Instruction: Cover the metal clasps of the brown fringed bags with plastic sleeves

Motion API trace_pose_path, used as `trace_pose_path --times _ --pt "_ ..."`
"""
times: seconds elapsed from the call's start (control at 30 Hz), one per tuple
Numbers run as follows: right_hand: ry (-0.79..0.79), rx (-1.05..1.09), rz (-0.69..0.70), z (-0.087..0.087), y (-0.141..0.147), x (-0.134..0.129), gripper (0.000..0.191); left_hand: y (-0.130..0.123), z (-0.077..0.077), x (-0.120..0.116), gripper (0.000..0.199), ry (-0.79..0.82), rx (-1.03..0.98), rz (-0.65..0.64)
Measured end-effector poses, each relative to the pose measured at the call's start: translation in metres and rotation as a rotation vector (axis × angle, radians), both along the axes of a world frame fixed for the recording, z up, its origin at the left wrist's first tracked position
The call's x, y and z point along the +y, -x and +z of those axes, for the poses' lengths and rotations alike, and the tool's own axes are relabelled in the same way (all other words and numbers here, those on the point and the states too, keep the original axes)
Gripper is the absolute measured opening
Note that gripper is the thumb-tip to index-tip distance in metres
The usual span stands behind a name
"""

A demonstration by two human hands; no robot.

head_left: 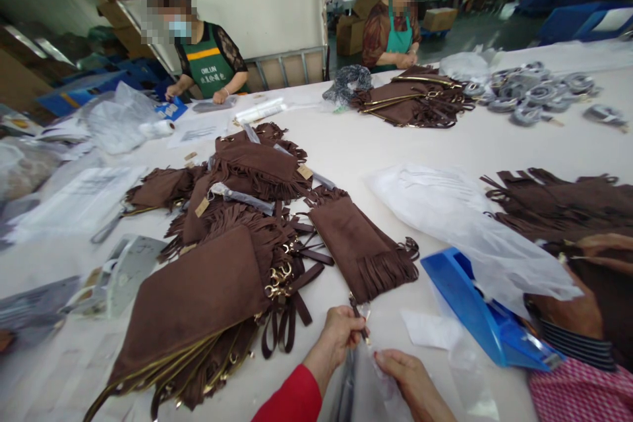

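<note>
My left hand [341, 331], below a red sleeve, is closed on a dark brown strap with a gold-coloured clasp. The strap leads up to a brown fringed pouch [351, 244] lying on the white table [341, 125]. Just to the right, my right hand [403, 372] pinches the edge of a clear plastic sleeve [388, 392] beneath the clasp. A dark strip in plastic [345, 382] hangs under my left hand. On the left lies a large stack of brown pouches [198, 297] with gold zips, clips and loose straps.
A blue tape dispenser [475, 310] and a white plastic bag [445, 211] lie on the right, beside another person's arm [578, 310]. A grey-white dispenser [126, 270] stands left. Across the table are two people, more pouches [415, 99] and grey coils [539, 89].
</note>
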State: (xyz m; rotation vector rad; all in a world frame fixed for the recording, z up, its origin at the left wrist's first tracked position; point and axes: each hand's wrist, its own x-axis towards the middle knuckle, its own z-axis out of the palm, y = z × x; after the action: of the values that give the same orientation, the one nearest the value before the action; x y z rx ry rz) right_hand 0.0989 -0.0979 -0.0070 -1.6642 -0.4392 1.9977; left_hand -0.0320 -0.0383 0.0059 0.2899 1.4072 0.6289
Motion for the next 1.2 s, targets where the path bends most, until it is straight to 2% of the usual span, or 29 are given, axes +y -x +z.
trace_pose_path --times 0.2,0.5,0.73,1.07,1.2 --pt "-0.021 -0.060 0.001 -0.006 -0.003 0.000 0.032 0.000 0.002 0.000 0.022 0.018 0.005 -0.008" --pt "0.004 0.014 -0.015 0.006 0.005 0.004 0.033 -0.002 0.005 0.001 0.018 0.005 0.013 -0.016" --pt "-0.016 -0.058 -0.016 0.007 -0.001 0.006 0.035 -0.002 0.004 0.001 0.021 0.015 0.007 -0.019" --pt "-0.043 0.068 -0.001 0.034 0.004 0.010 0.030 -0.004 0.003 0.001 0.013 0.025 0.005 0.003" --pt "-0.058 0.074 -0.006 0.025 0.004 0.008 0.029 -0.007 0.002 0.000 0.012 0.021 -0.003 0.010"
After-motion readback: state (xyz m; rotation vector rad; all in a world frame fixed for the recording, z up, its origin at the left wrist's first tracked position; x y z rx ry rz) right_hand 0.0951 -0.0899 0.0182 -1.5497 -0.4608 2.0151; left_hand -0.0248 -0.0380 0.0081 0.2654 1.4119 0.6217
